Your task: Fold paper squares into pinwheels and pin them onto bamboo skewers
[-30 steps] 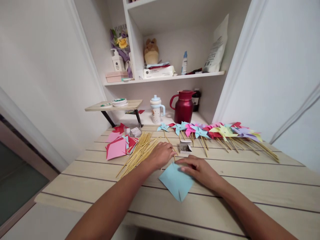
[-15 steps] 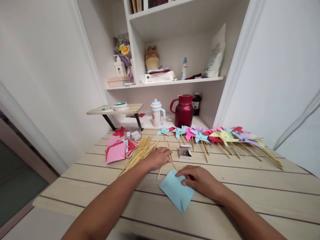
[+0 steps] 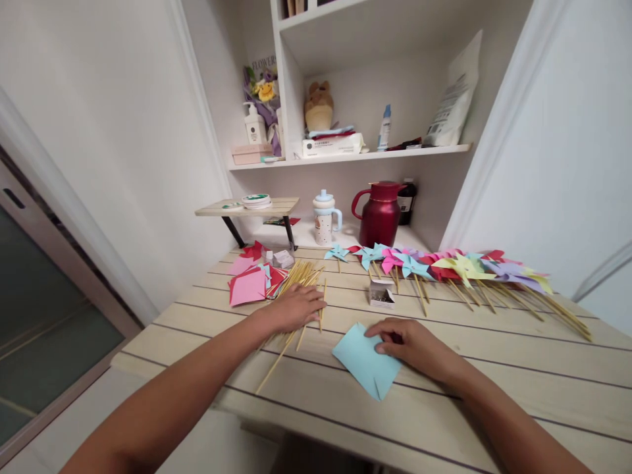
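1. Nearest is the pale plank table [image 3: 306,382], its dark seams running crosswise, with both forearms reaching in over its front edge
2. A light blue paper square [image 3: 368,365] lies flat on the table in front of the person, turned corner-on, with a slit running in from its near corner
3. The right hand [image 3: 412,342] rests on the far right part of that square, index finger and thumb set apart on the paper, the other fingers curled under
4. The left hand [image 3: 296,308] lies palm down over the thin yellowish sticks [image 3: 303,271], fingers stretched out and slightly apart; a single stick [image 3: 322,322] lies by its fingertips, and one longer stick juts out towards the near edge
5. Beyond the blue square and just short of the pinwheels stands a small open white box [image 3: 382,304] with tiny dark pieces inside
6. Left of the sticks, touching or nearly so, is a loose pile of paper squares [image 3: 248,288], pink on top with red and pale blue below
7. Along the far right of the table lie many pinwheels [image 3: 415,266] in blue, pink, yellow, red and lilac, their sticks pointing back towards the person
8. Behind come a low wooden stand [image 3: 222,209] bearing white discs [image 3: 257,201], a spotted cup [image 3: 324,224] and a dark red jug [image 3: 380,214]
9. Farthest, on the white shelf, sit a plush toy [image 3: 318,112], a spray bottle [image 3: 384,128] and a white bag [image 3: 457,99]
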Action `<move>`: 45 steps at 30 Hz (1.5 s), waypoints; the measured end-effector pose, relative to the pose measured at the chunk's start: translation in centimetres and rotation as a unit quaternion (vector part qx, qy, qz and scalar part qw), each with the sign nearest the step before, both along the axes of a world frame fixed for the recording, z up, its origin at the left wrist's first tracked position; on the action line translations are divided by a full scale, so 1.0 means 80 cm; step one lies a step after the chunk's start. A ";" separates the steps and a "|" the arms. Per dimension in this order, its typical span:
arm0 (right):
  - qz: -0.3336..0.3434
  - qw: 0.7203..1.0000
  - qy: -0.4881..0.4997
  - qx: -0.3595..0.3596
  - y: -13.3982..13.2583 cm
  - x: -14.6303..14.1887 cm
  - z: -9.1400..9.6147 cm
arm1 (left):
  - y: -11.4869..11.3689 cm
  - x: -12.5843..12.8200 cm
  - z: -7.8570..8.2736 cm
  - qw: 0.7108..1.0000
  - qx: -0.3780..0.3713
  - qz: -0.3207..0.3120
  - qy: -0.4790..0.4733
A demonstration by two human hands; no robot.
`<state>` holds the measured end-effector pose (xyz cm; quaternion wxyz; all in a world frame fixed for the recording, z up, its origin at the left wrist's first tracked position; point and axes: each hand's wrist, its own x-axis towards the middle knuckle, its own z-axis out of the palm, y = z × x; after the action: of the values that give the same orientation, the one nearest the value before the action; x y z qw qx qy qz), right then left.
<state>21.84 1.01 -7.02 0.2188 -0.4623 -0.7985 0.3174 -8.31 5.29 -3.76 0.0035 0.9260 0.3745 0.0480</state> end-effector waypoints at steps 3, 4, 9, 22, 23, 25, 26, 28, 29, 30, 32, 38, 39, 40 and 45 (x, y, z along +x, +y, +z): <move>0.001 1.000 0.001 -0.006 0.002 0.009 -0.004 | -0.010 -0.012 0.017 0.999 0.021 0.028 -0.002; 0.000 1.000 -0.001 -0.003 0.003 0.013 -0.005 | -0.016 -0.017 0.023 0.999 0.030 0.043 -0.008; -0.065 0.995 -0.029 0.070 0.007 0.039 -0.007 | -0.063 -0.058 0.036 0.985 0.093 0.128 -0.070; -0.186 0.977 -0.017 0.106 0.010 0.057 -0.014 | -0.170 -0.084 -0.010 0.995 -0.021 0.092 0.015; -0.177 0.978 -0.026 0.107 0.011 0.057 -0.016 | -0.166 -0.081 -0.014 0.995 -0.016 0.094 0.018; -0.163 0.980 -0.039 0.109 0.013 0.058 -0.020 | -0.153 -0.077 -0.022 0.994 0.013 0.106 0.015; -0.157 0.981 -0.041 0.110 0.014 0.059 -0.021 | -0.146 -0.076 -0.026 0.993 0.034 0.112 0.013; -0.152 0.981 -0.041 0.111 0.015 0.058 -0.022 | -0.130 -0.072 -0.034 0.988 0.083 0.126 0.011; -0.151 0.981 -0.038 0.113 0.015 0.058 -0.022 | -0.121 -0.070 -0.038 0.985 0.108 0.138 0.007; -0.148 0.982 -0.035 0.113 0.015 0.057 -0.021 | -0.112 -0.066 -0.041 0.979 0.130 0.155 0.003; -0.141 0.983 -0.032 0.111 0.013 0.054 -0.019 | -0.094 -0.058 -0.045 0.969 0.157 0.190 -0.007; -0.143 0.983 -0.040 0.109 0.005 0.051 -0.007 | -0.073 -0.052 -0.033 0.953 0.137 0.249 -0.106; -0.146 0.982 -0.039 0.111 0.005 0.051 -0.006 | -0.077 -0.059 -0.029 0.949 0.128 0.261 -0.123; -0.147 0.982 -0.039 0.114 0.004 0.051 -0.004 | -0.084 -0.069 -0.024 0.942 0.121 0.284 -0.134; -0.126 0.982 -0.034 0.139 0.003 0.051 -0.004 | -0.132 -0.119 -0.012 0.931 0.057 0.352 -0.071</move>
<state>25.92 1.27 -7.31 0.2917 -0.5346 -0.7775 0.1570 -17.82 -5.28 -4.69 -0.0401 0.7273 0.6721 0.1330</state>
